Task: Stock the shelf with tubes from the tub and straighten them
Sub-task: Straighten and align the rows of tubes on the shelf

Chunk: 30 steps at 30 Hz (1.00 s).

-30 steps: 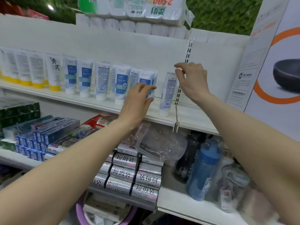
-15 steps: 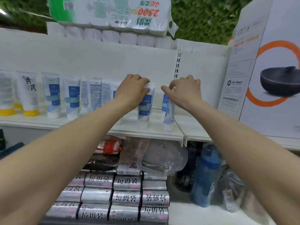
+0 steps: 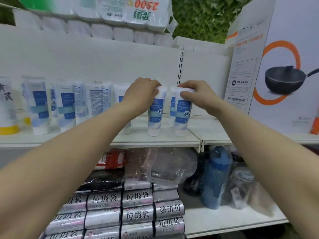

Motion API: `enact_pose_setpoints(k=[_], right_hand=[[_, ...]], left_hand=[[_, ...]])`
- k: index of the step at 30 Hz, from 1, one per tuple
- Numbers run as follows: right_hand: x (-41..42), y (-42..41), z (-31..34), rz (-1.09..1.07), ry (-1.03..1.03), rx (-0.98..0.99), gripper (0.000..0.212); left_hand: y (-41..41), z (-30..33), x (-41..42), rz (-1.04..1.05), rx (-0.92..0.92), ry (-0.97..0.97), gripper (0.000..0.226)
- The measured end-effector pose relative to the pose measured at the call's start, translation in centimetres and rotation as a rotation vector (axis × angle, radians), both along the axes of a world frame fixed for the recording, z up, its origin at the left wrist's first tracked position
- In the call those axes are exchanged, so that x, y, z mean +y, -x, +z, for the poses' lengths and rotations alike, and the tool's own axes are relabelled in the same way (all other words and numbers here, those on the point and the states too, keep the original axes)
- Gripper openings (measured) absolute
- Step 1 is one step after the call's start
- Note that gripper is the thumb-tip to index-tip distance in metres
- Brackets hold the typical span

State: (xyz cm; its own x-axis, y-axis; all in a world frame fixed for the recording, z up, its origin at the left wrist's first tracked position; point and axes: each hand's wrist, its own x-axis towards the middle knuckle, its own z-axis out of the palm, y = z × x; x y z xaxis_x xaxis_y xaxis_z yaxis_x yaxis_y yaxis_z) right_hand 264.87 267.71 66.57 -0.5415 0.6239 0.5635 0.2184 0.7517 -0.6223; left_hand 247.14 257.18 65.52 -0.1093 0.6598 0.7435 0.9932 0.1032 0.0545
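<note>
Several white-and-blue tubes stand cap-down in a row on the white shelf (image 3: 155, 141). My left hand (image 3: 139, 95) grips the top of one tube (image 3: 156, 111) near the row's right end. My right hand (image 3: 196, 94) pinches the top of the rightmost tube (image 3: 182, 114), with another tube just behind it. Both held tubes stand upright, label facing me, a small gap between them. The tub is out of view.
Left of the row stand more tubes (image 3: 41, 104) and yellow-capped ones (image 3: 7, 109). A large pan box (image 3: 276, 75) stands on the shelf at right. Paper rolls (image 3: 103, 18) sit on top. Below lie silver bag rolls (image 3: 136, 214) and a blue bottle (image 3: 215, 178).
My head has risen and moved closer, so the tub dropped out of view. The right hand's tube has turned label-forward, and both hands have settled on the tube tops at the row's right end.
</note>
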Motion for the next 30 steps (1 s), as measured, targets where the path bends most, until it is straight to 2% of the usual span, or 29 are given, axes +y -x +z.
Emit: enact_pose_setpoints(k=[5,11,16,22,26,30], right_hand=[[-0.1,0.5,0.6,0.072,0.136,-0.009,0.025],[0.9,0.4,1.1,0.071,0.152,-0.027,0.012],[2.1,0.1,3.4,0.036,0.044,-0.015,0.028],[4.9,0.9,6.2,-0.054,-0.108,-0.078,0.015],[6.3,2.2,6.6,-0.097,-0.247,-0.28,0.016],[7.4,3.2,7.5,-0.096,-0.243,-0.53,0.024]], left_hand=[[0.1,0.3,-0.3,-0.014,-0.008,0.011,0.033],[0.2,1.0,-0.2,-0.017,0.038,0.009,0.034],[0.5,3.3,0.2,-0.024,0.019,-0.055,0.034],[0.9,6.8,1.0,-0.016,-0.003,-0.084,0.03],[1.8,8.0,2.2,0.035,0.002,0.049,0.025],[2.8,8.8,4.0,0.075,-0.032,0.261,0.024]])
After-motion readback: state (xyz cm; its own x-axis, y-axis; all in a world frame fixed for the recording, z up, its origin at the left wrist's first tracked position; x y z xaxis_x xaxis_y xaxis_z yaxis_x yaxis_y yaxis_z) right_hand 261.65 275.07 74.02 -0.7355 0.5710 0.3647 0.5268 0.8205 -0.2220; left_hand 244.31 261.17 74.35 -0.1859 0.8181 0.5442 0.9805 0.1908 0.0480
